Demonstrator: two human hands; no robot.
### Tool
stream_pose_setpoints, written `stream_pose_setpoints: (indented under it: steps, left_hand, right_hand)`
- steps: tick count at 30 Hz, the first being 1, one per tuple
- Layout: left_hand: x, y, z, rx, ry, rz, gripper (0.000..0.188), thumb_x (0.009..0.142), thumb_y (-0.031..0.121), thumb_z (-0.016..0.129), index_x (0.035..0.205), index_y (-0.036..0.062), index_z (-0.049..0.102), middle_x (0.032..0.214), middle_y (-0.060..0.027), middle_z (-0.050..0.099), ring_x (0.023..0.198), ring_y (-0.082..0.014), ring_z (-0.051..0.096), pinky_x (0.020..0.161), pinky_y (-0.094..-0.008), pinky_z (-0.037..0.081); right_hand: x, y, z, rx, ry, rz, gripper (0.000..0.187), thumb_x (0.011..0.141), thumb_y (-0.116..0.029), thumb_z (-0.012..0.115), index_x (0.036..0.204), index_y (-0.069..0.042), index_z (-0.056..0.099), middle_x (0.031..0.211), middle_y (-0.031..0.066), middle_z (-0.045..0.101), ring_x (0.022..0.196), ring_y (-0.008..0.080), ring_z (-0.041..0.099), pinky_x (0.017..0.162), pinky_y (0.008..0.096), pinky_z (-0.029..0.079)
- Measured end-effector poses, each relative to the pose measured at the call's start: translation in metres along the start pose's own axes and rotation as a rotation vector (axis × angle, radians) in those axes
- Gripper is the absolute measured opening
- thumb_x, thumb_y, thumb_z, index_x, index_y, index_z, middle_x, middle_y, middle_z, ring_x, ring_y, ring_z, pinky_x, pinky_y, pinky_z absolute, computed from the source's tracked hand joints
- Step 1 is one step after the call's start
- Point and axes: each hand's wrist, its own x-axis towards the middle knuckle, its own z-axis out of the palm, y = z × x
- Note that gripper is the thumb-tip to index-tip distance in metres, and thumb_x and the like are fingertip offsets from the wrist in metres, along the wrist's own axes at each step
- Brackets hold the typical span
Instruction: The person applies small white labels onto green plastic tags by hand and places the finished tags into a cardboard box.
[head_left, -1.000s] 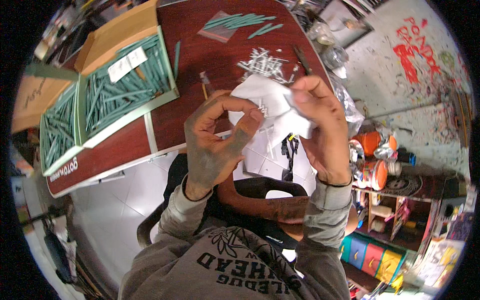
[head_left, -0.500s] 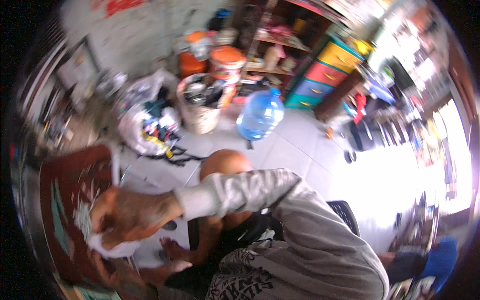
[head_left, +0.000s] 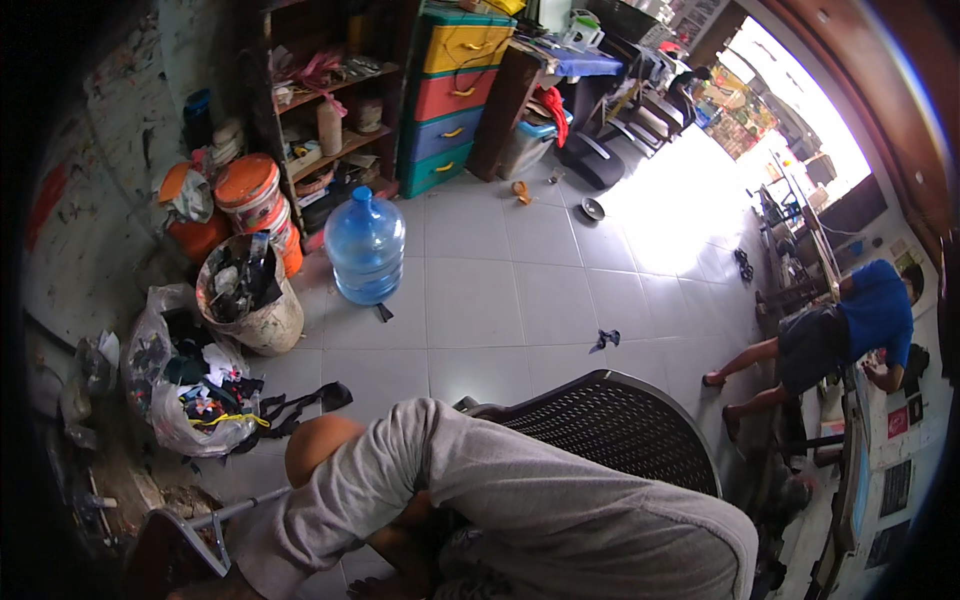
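Observation:
Neither of my hands shows in the head view. My right arm in its grey sleeve [head_left: 480,480] runs from the lower right down to the lower left edge, where the cuff leaves the picture. My bare knee [head_left: 320,445] sits just above the sleeve. Behind the arm is the black mesh back of my chair [head_left: 610,420]. A dark red corner of the table [head_left: 165,555] with a metal leg shows at the bottom left. The paper I held earlier is out of sight.
On the tiled floor stand a blue water jug [head_left: 365,245], a bucket of scraps [head_left: 250,300], orange-lidded buckets [head_left: 248,185] and a plastic bag of scraps [head_left: 190,395]. A coloured drawer unit [head_left: 455,90] stands at the back. A person in a blue shirt [head_left: 875,315] bends at the right.
The view has swung from the table and my hands on white paper round to the floor on my right. Both hands have left the picture.

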Motion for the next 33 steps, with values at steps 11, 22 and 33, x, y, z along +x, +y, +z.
stream_pose_setpoints:
  steps: [11, 22, 33]
  left_hand:
    - [-0.006, 0.000, 0.014, -0.007, -0.068, 0.009, 0.029, 0.095, 0.021, 0.067, 0.109, -0.0033, 0.065, 0.100, -0.0131, 0.067, 0.089, -0.0207, 0.062, 0.078, -0.0342, 0.050]
    - [-0.011, -0.002, -0.003, 0.010, -0.053, -0.014, 0.029, 0.095, 0.022, 0.065, 0.110, -0.0029, 0.063, 0.102, -0.0123, 0.065, 0.091, -0.0202, 0.061, 0.081, -0.0336, 0.049]
    - [-0.013, -0.006, -0.020, 0.084, -0.008, -0.041, 0.030, 0.095, 0.023, 0.064, 0.110, -0.0024, 0.062, 0.105, -0.0114, 0.063, 0.093, -0.0197, 0.060, 0.083, -0.0329, 0.048]
  right_hand:
    - [0.008, -0.024, 0.008, 0.032, 0.020, 0.050, 0.039, 0.090, -0.036, 0.062, 0.070, -0.003, 0.059, 0.070, 0.0205, 0.063, 0.068, 0.0405, 0.063, 0.062, 0.0478, 0.050]
    - [-0.002, -0.044, 0.026, 0.255, -0.039, 0.171, 0.041, 0.095, -0.039, 0.058, 0.074, -0.005, 0.065, 0.072, 0.0201, 0.065, 0.071, 0.0420, 0.064, 0.065, 0.0497, 0.051]
    - [-0.021, -0.032, 0.024, 0.261, -0.308, 0.293, 0.035, 0.094, -0.039, 0.062, 0.086, -0.005, 0.068, 0.085, 0.0161, 0.068, 0.080, 0.0323, 0.066, 0.069, 0.0430, 0.052]
